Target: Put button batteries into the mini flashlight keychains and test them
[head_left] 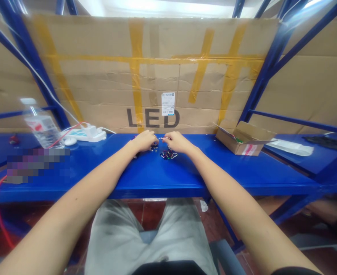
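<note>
Over the middle of the blue table, my left hand point(145, 141) is closed, its fingers curled downward. Whatever sits between those fingertips is hidden. Small shiny metal pieces point(153, 148) lie under and beside it, too small to name. My right hand point(176, 141) is a short gap to the right, thumb and finger pinched on a slim, dark reddish carabiner point(166, 138). Just below that hand, a small pile of coloured carabiners point(168, 154) rests on the tabletop, with a silver one at its right side.
An open cardboard box point(242, 139) with green items inside stands at the right. Leftward are a power strip point(85, 133), a white round case point(70, 141) and a water bottle point(42, 126). A large cardboard sheet point(105, 88) walls off the back, between blue posts.
</note>
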Action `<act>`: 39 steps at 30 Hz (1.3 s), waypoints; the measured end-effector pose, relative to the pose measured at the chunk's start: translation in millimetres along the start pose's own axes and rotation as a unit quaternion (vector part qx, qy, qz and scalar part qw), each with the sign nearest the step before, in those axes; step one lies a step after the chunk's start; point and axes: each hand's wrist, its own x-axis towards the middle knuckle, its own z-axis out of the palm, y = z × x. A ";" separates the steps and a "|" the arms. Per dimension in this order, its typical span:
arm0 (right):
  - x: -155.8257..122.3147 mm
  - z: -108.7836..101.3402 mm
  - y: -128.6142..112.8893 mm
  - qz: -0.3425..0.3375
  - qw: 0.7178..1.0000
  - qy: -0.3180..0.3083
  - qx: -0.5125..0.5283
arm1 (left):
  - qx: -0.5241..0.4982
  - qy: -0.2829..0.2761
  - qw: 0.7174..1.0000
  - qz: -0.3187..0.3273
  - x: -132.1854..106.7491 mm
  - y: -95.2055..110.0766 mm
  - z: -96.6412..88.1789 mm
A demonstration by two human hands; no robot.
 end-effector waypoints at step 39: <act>2.7 2.8 7.2 -0.001 1.000 0.004 0.006 | -0.147 0.045 0.982 -0.108 -7.4 -13.3 -2.7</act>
